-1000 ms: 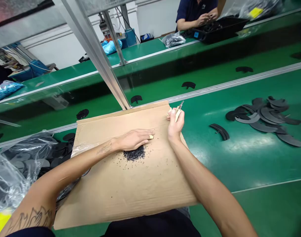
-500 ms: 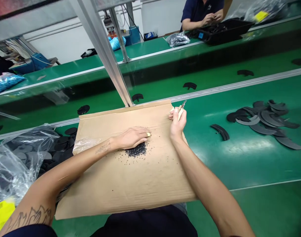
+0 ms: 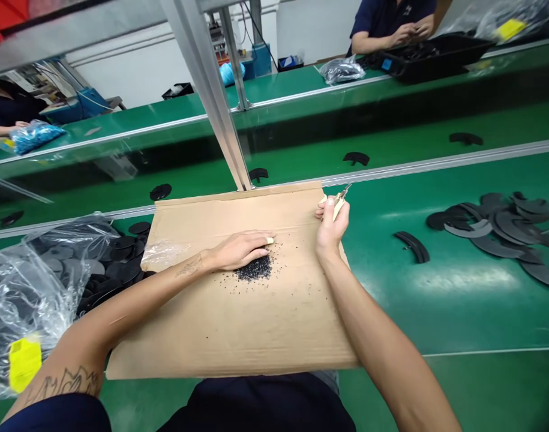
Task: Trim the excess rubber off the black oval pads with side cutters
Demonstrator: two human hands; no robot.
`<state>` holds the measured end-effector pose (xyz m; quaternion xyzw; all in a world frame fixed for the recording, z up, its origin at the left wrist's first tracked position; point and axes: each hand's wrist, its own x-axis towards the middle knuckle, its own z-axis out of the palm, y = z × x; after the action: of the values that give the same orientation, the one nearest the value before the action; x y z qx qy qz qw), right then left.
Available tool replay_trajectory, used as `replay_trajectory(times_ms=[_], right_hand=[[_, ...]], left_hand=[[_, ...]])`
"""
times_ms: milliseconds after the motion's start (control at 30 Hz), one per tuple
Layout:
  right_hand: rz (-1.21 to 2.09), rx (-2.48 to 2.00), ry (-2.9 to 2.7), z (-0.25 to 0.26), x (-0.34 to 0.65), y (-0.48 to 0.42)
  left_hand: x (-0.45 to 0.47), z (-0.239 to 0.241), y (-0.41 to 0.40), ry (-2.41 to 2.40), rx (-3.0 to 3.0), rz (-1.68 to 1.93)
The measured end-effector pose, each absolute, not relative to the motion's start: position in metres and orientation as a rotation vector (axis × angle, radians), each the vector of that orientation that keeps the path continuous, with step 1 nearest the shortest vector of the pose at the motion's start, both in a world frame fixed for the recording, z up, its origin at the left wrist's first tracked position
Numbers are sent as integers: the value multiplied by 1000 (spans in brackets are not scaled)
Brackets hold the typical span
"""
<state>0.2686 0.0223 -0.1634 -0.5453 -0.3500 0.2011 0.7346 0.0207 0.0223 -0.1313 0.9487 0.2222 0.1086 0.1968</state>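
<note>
A brown cardboard sheet (image 3: 238,312) lies across my lap and the green table edge. My left hand (image 3: 240,249) rests on it with fingers stretched flat over a small pile of black crumbs (image 3: 255,269); a pale cover sits on one fingertip. My right hand (image 3: 332,223) is closed at the sheet's far right corner, holding small metal nippers (image 3: 341,195) with pale handles, tips pointing away and right.
A clear plastic bag of black discs (image 3: 44,282) lies at my left. Several curved black parts (image 3: 499,225) are heaped on the green table at right, one (image 3: 413,246) lying apart. A metal post (image 3: 220,114) rises behind the sheet. Another person's hands (image 3: 409,30) work over a black tray at far right.
My hands keep their places on the cardboard. The view has shifted so everything sits a little further right and the sheet's near edge is higher in the picture.
</note>
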Motion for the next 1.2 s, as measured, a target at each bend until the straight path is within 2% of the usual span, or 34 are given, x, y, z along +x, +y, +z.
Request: replay_trajectory(times_ms=[167,400,533,667,900,1200], right_hand=[[444,-1205,-800,-166,267,25],[455,-1198,-795,-167,267,25],[462,-1198,-811,-165,266,24],[474,-1202,-784,-162,266,22],[468,-1214,-808,-166,268,23],[470,-1196,-829,-164,268,21]], left_hand=[[18,-131,15,718,2690,384],[12,-128,3,776,2673,304],[30,-127,7,736,2704,311],[52,-130,12,897,2748,236],[20,-120,-13,1016,2715,160],[62,-129,8,702,2744,223]])
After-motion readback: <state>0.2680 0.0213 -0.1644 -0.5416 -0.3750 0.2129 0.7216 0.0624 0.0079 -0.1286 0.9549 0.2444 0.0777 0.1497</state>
